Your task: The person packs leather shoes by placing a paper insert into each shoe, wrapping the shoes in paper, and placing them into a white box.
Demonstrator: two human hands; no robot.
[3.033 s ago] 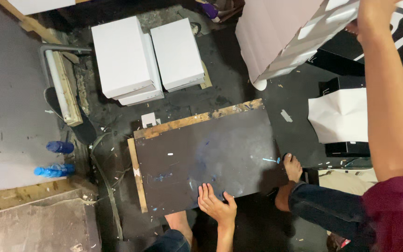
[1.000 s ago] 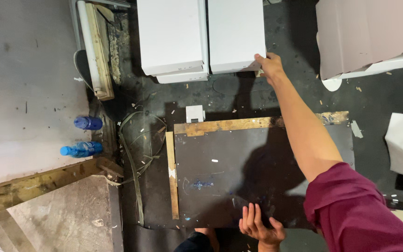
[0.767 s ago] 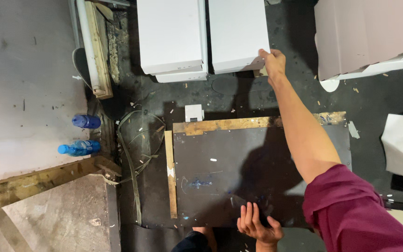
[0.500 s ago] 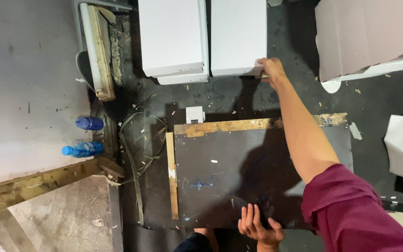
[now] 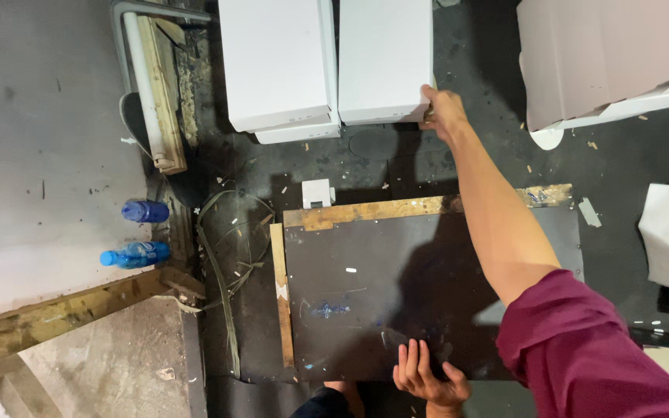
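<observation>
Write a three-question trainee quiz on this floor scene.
1. True or false: the right hand grips the corner of a white box.
2. What does the left hand rest on? A) the dark board B) a blue bottle C) a grey box
3. How many blue bottles lie by the wall?

Key: 1 true; 2 A; 3 two.
</observation>
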